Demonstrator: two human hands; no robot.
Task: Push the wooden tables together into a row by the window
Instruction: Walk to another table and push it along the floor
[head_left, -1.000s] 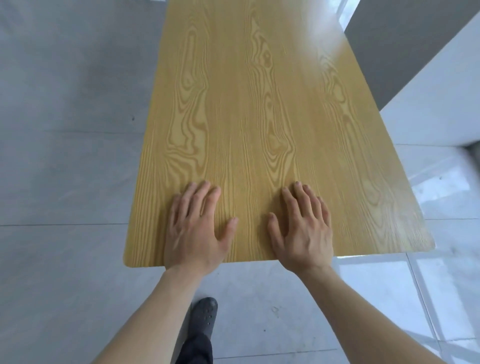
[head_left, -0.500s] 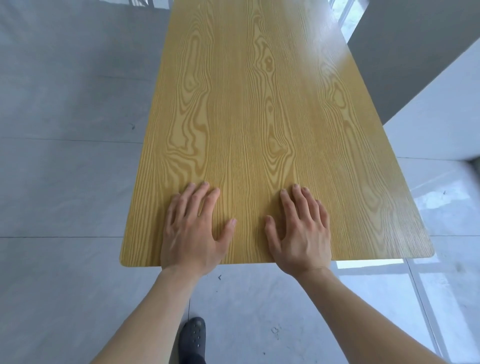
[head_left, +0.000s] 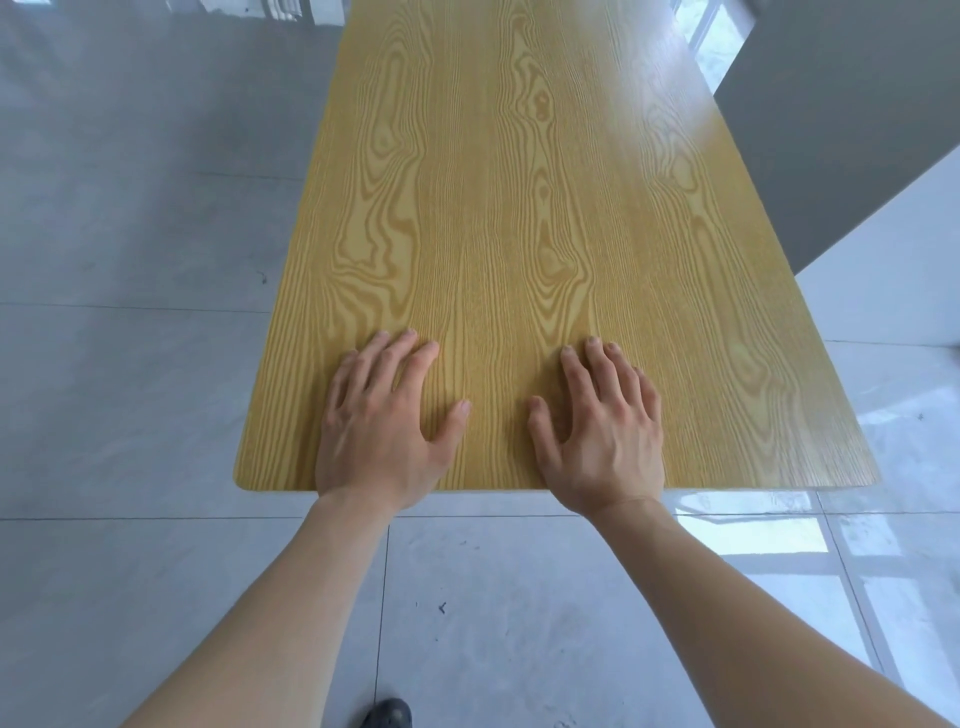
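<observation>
A long wooden table (head_left: 519, 182) with yellow grain runs away from me, its near short edge just past my wrists. My left hand (head_left: 382, 421) lies flat on the top near that edge, fingers spread. My right hand (head_left: 597, 431) rests flat beside it, palm down, fingers spread too. Neither hand grips anything; both press on the tabletop. The table's legs are hidden under the top. No second table is in view.
Grey floor tiles (head_left: 130, 364) spread to the left and beneath me. A grey and white wall (head_left: 857, 182) stands close along the table's right side. Window light shows at the far right corner (head_left: 717, 41). My dark shoe (head_left: 387, 714) peeks in at the bottom.
The table has slid forward over the floor tiles with both hands flat on it. My foot has dropped toward the bottom of the view as I stepped along.
</observation>
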